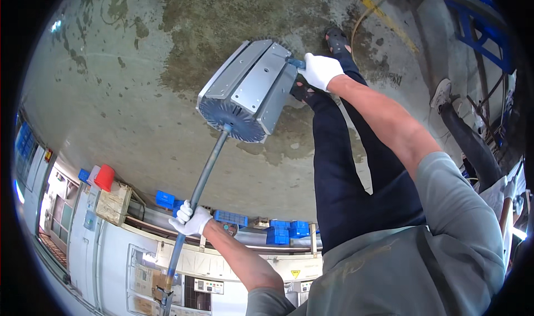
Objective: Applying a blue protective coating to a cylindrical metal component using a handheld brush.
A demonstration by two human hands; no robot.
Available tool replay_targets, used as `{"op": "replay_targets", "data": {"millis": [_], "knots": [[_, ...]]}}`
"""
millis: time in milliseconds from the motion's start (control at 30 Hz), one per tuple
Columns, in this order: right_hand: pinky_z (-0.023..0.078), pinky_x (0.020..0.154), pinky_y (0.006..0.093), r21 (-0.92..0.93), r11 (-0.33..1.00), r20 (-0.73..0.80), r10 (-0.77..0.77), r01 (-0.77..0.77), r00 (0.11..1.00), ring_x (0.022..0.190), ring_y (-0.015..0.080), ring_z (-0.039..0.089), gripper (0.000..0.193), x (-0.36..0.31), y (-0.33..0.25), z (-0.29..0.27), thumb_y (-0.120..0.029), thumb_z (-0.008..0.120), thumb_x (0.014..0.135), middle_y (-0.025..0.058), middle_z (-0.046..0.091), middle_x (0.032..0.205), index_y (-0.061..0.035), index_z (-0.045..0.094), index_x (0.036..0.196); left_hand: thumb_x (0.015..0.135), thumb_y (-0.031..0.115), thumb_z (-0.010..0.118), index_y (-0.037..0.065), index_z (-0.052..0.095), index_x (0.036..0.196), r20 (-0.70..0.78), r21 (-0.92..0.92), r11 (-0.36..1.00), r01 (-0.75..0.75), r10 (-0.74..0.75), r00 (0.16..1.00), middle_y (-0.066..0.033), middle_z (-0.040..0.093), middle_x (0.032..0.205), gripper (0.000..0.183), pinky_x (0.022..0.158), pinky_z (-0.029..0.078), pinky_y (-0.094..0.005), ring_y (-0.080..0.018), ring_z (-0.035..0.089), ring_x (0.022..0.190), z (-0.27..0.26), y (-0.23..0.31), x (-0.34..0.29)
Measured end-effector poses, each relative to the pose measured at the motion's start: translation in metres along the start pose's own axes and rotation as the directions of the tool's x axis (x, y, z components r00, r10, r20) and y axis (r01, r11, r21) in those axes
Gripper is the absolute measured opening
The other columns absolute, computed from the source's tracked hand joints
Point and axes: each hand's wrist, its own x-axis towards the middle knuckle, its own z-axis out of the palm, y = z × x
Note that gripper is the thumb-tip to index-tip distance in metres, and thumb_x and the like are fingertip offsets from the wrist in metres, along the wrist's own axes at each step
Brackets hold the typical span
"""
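A drum of grey metal plates (257, 88) set around a dark slotted end disc (233, 121) hangs tilted above the floor. The plates have small holes. From the disc's centre a long grey metal shaft (210, 163) runs toward the lower left. My left hand (192, 220), in a white glove, is wrapped around this shaft well away from the drum. My right hand (321, 72), also gloved in white, grips the short shaft stub (296, 63) at the drum's other end. Part of its fingers is hidden behind the glove's back.
Wet patches mark the concrete floor (139, 149). At the lower left stand a red bucket (104, 177) and several blue bins (278, 233) along a ledge by white cabinets. A hose (361, 14) lies beyond my feet; another person's leg (470, 141) and a blue frame (481, 29) are at right.
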Motion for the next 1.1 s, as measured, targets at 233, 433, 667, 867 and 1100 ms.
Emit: {"op": "replay_targets", "data": {"millis": [233,433,667,867,1100], "knots": [[0.051,0.079,0.0464,-0.053,0.996,-0.021,0.07,-0.071,0.997,0.093,0.0389,0.066,0.034,0.034,0.012,0.008,-0.033,0.055,0.091,0.023,0.068,0.094,0.0005,0.058,0.099,0.089,0.021,0.051,0.021,0.014,0.056,0.028,-0.003,1.0,-0.008,0.008,1.0,0.0043,0.015,0.045,0.051,0.05,0.028,-0.0294,-0.0127,0.02,0.042,-0.006,0.001,-0.002],[0.051,0.075,0.0466,-0.059,0.994,-0.04,0.085,-0.087,0.996,0.088,0.0385,0.066,0.037,0.031,0.032,0.007,-0.037,0.056,0.092,0.0217,0.068,0.089,-0.0014,0.057,0.1,0.089,0.021,0.052,0.021,0.014,0.056,-0.004,-0.01,1.0,-0.017,0.017,1.0,0.0042,0.016,0.046,0.05,0.05,0.027,-0.0292,-0.0126,0.02,0.043,-0.004,0.0,-0.007],[0.051,0.068,0.0465,0.012,0.983,0.113,-0.184,0.183,0.976,0.074,0.0386,0.066,0.037,-0.066,-0.02,-0.032,-0.039,0.06,0.088,0.0185,0.065,0.075,-0.0037,0.057,0.096,0.088,0.024,0.054,0.021,0.016,0.054,0.039,-0.009,1.0,0.008,-0.007,0.999,0.0039,0.02,0.045,0.051,0.051,0.031,-0.0311,-0.0137,0.027,0.042,-0.018,0.006,0.001],[0.051,0.068,0.0458,-0.093,0.995,-0.059,0.028,-0.033,0.998,0.075,0.0376,0.067,0.031,-0.022,0.053,0.014,-0.033,0.06,0.09,0.0197,0.067,0.078,-0.0019,0.057,0.094,0.086,0.023,0.055,0.022,0.016,0.054,0.057,0.036,0.999,-0.018,0.016,0.998,0.004,0.019,0.045,0.05,0.053,0.032,-0.0321,-0.0138,0.028,0.042,-0.016,0.001,0.006],[0.05,0.069,0.0476,-0.076,0.997,-0.032,0.012,-0.014,0.999,0.082,0.0386,0.067,0.032,-0.005,0.051,0.013,-0.032,0.056,0.092,0.0212,0.068,0.083,-0.0008,0.056,0.095,0.086,0.023,0.055,0.022,0.017,0.055,0.072,0.0,1.0,0.014,-0.014,0.997,0.0041,0.018,0.045,0.05,0.052,0.03,-0.0314,-0.0137,0.026,0.043,-0.015,0.003,0.001]]}}
